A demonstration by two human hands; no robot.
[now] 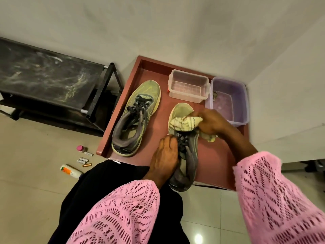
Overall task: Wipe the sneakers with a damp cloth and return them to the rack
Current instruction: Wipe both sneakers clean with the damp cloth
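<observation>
Over pale floor tiles we work at a red tray (121, 110), the rack (52, 80) left of it. Our left hand (164, 155), fingers curled, grips the near sneaker (189, 155); our right hand (212, 124) pinches the cloth (182, 123) onto its toe. We judge wiping underway; next, the other sneaker (136, 118), at the tray's left.

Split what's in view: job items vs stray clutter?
Job:
- held sneaker, steadied by left hand
- cloth in right hand
- other sneaker
- rack
- purple tub, possibly the water, can't confirm

Clutter:
- clear box
- batteries, pink-capped bottle, white bottle on the floor
</observation>
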